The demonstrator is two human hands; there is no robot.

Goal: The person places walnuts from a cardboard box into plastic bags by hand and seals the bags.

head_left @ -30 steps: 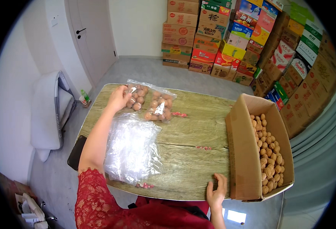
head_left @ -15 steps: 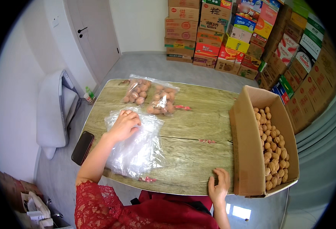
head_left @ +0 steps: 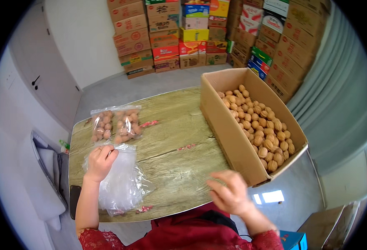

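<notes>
Holding the left hand (head_left: pixel 101 162) over the far left part of a loose pile of clear bags (head_left: pixel 121 187), with fingers curled in and thumb pressed against them, seemingly pinching the upper edge of the topmost one, though partly hidden by the knuckles. Holding the right hand (head_left: pixel 230 192), blurred, above the near right part of the wood-patterned table (head_left: pixel 175 177), near the wall of an open cardboard box (head_left: pixel 221 121), with bent fingers parted from the thumb. Inside that box, at the right end of the table, heaped in plain sight: many walnuts (head_left: pixel 267 133), tan and ridged. Past the pile, toward the far left corner, lying close side by side: a left filled bag (head_left: pixel 103 126) and a right filled bag (head_left: pixel 128 126), both transparent and bulging with walnuts. Just beside the right one, printed on the tabletop: a red flower sprig (head_left: pixel 149 123). At the near left edge, lying flat: a dark phone (head_left: pixel 74 200). Farther back, on the grey floor (head_left: pixel 100 91), stacked high along the wall: many printed cartons (head_left: pixel 162 37). To the right of those, hanging in folds: a grey-green curtain (head_left: pixel 317 112).
</notes>
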